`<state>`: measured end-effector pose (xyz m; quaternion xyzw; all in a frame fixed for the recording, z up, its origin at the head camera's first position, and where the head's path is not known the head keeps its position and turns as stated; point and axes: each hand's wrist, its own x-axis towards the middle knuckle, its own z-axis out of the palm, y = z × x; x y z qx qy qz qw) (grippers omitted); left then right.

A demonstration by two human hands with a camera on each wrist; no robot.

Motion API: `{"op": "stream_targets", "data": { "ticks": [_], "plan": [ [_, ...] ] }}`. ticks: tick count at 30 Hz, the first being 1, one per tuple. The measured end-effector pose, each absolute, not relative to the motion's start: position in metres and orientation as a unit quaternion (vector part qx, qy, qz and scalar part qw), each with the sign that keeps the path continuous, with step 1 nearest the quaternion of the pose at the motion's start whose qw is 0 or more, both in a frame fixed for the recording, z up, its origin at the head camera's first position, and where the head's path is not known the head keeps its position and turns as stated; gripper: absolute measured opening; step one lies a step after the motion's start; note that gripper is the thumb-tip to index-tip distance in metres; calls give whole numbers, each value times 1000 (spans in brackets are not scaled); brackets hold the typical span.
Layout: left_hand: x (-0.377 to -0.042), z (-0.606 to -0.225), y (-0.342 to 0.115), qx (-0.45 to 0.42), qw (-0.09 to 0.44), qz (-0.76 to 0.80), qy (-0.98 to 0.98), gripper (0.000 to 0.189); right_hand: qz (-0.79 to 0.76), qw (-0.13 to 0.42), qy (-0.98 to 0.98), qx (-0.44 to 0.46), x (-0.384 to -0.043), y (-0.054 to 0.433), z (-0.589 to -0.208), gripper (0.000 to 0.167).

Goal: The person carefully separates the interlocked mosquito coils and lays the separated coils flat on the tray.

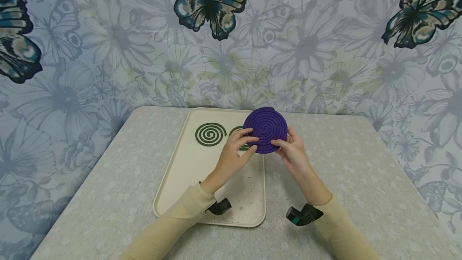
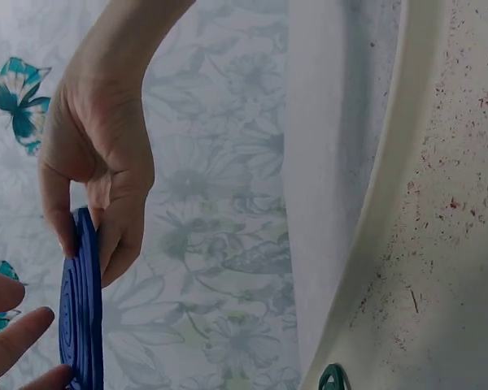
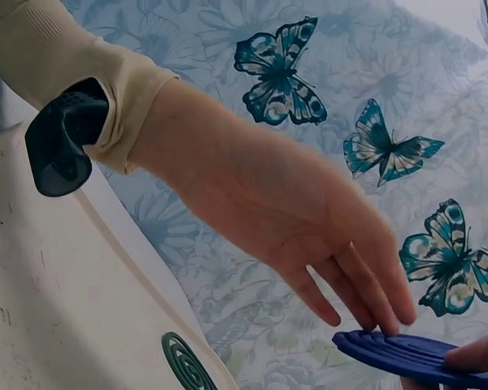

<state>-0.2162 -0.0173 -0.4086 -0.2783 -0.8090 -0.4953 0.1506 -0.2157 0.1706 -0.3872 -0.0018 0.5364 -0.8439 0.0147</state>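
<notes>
A flat purple spiral disc (image 1: 265, 129), wound from one thick strand like coiled modelling clay, is held up over the tray's far right part, its face toward the head camera. My right hand (image 1: 294, 151) pinches its lower right edge, thumb on the near face and fingers behind. At the disc's left side is my left hand (image 1: 231, 153), its fingers extended and spread, fingertips at the face and edge. In the right wrist view the disc (image 3: 398, 356) appears nearly edge-on beneath the left fingertips. Behind the left hand, a second dark green spiral (image 1: 236, 129) is partly hidden.
A cream tray (image 1: 202, 183) with small dark reddish specks lies on the grey patterned table (image 1: 119, 179). A loosely wound dark green spiral (image 1: 211, 134) rests at its far left. Behind the table hangs a flowered backdrop with butterflies (image 1: 213, 3).
</notes>
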Motion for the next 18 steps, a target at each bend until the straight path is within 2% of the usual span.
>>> {"op": "stream_targets", "data": {
  "ticks": [4,11,14,18],
  "plan": [
    [-216,-413,-15,-254,143,-490,-822,29,-848,15,530,3,-213,166,-389,46],
    [-218,-415,-17,-251,127,-504,-816,32,-838,40,544,9,-210,161,-391,56],
    [-220,-414,-18,-258,134,-510,-810,29,-838,57,543,0,-208,160,-388,50],
    [-222,-412,-20,-262,141,-529,-795,25,-846,86,527,-7,-208,159,-386,31]
  ]
}}
